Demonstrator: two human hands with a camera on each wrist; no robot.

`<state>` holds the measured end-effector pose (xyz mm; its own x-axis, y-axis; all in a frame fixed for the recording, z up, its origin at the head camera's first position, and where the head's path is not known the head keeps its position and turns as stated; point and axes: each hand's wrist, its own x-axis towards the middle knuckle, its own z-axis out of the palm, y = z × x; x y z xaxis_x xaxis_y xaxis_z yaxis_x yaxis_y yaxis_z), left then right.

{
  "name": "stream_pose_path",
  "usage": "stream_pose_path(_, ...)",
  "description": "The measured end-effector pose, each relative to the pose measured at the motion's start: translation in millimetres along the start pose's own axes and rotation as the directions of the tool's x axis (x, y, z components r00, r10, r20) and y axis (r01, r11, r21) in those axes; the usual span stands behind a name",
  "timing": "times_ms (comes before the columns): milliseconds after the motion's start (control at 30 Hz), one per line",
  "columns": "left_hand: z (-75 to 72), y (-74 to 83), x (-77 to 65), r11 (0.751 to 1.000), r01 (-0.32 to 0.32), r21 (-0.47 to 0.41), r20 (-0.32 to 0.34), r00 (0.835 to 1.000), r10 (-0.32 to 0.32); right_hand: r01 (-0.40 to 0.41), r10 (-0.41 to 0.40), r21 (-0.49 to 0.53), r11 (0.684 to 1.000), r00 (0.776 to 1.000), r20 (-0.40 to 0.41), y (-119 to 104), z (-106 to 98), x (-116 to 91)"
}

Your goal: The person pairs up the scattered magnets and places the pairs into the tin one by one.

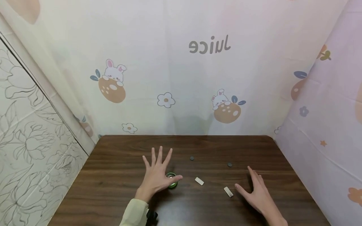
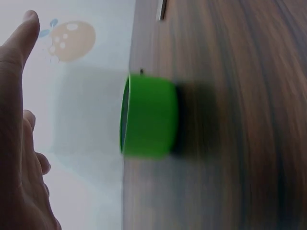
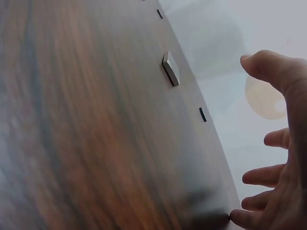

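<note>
My left hand (image 1: 155,175) is spread wide, fingers fanned toward the back of the table. Its thumb overlaps a small green round container (image 1: 172,186) in the head view. Seen from the left wrist, this is a short green cylinder (image 2: 152,117) with a thin rim, standing on the wood apart from the fingers. My right hand (image 1: 258,196) is at the right, fingers extended and thumb held away, holding nothing. Left of its thumb lies a small pale rectangular block (image 1: 228,191). A second pale block (image 1: 199,181) sits between the two hands.
Two small dark discs, one farther left (image 1: 192,158) and one farther right (image 1: 229,164), lie beyond the blocks on the dark wooden table (image 1: 124,201). A patterned curtain (image 1: 181,69) hangs behind the back edge, with more fabric (image 1: 333,131) at the right.
</note>
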<state>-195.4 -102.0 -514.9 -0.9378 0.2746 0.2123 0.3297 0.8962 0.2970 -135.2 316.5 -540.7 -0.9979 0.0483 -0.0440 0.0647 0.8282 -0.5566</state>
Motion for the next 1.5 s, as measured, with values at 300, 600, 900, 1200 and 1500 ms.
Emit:
stream_pose_path(300, 15.9, 36.3, 11.3, 0.992, -0.126, -0.003, 0.017, 0.992, 0.126, 0.002, -0.002, -0.050, 0.999, 1.000, -0.012, -12, 7, -10)
stream_pose_path(600, 35.0, 65.5, 15.7, 0.976, -0.215, -0.028, 0.074, 0.973, 0.217, 0.012, -0.013, -0.061, 0.998, 1.000, -0.012, -18, 15, -15)
stream_pose_path(900, 46.7, 82.9, 12.0, 0.965, -0.249, -0.086, 0.059, 0.965, 0.255, 0.071, -0.072, -0.021, 0.997, 0.994, -0.077, -28, 25, -22)
stream_pose_path(1200, 59.8, 85.3, 5.6, 0.955, -0.221, -0.197, 0.066, 0.969, 0.237, 0.156, -0.161, -0.048, 0.987, 0.978, -0.136, -35, 38, -22)
stream_pose_path(1500, 63.6, 76.7, 3.5, 0.960, -0.176, -0.216, 0.072, 0.978, 0.195, 0.144, -0.144, 0.003, 0.990, 0.988, -0.060, -33, 36, -20)
